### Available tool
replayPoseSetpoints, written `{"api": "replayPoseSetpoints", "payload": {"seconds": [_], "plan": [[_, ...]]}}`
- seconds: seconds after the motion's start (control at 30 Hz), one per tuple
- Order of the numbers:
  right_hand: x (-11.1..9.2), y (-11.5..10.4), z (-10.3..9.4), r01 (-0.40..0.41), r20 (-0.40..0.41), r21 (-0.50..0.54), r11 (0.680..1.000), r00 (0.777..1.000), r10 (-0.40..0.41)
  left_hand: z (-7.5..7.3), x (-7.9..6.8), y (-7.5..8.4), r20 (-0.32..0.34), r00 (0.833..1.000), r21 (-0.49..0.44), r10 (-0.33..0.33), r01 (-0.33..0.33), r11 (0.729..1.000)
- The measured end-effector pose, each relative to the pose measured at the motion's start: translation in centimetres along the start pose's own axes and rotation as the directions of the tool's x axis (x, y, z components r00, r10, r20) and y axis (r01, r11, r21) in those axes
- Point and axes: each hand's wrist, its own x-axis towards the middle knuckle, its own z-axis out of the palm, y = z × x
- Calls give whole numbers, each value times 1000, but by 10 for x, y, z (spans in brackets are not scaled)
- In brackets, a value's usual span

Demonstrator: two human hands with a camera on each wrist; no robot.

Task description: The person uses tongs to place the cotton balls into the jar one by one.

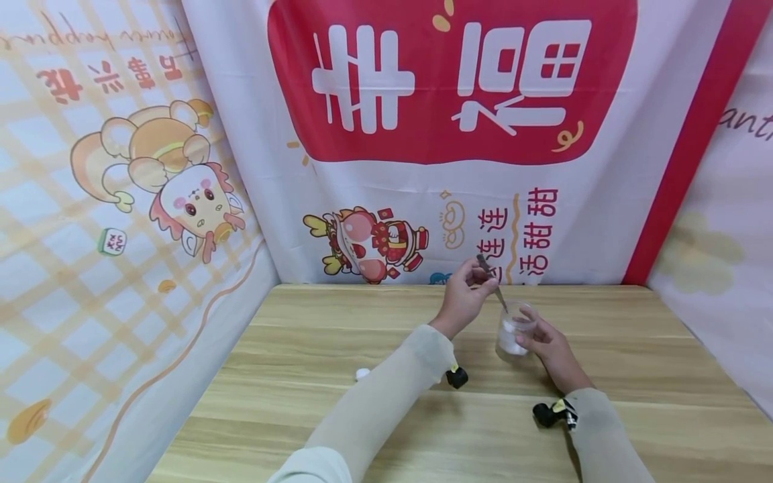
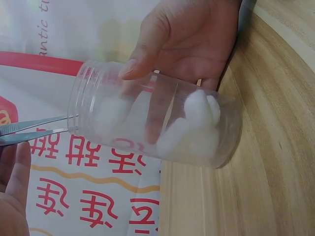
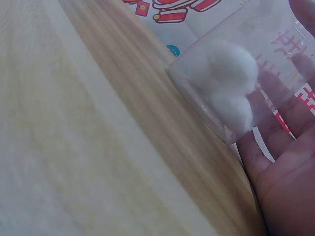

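Observation:
My left hand (image 1: 466, 298) pinches metal tweezers (image 1: 492, 282) between thumb and fingers, pointing down at the jar's mouth. In the left wrist view the tweezers (image 2: 34, 129) reach the threaded rim with their two arms slightly apart. A clear, lidless jar (image 1: 514, 332) is gripped by my right hand (image 1: 552, 352), its thumb on the near side and fingers around the back. White cotton balls (image 2: 194, 128) lie at the jar's bottom, and another white cotton ball (image 2: 112, 114) shows nearer the mouth. The right wrist view shows cotton balls (image 3: 229, 83) through the wall near the base.
A small white piece (image 1: 362, 373), like a cotton ball, lies on the wooden table (image 1: 290, 349) beside my left forearm. Printed cloth (image 1: 447, 181) hangs behind the table's far edge, with more cloth (image 1: 139, 221) along the left side. Small black cameras (image 1: 457, 377) sit on both wrists.

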Motion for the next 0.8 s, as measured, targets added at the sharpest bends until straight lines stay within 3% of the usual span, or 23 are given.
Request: {"api": "replayPoseSetpoints", "payload": {"seconds": [0.8], "plan": [[-1, 2, 0, 18, 6, 23, 1000, 1000, -18, -17, -4, 11, -26, 999, -22, -28, 28, 999]]}}
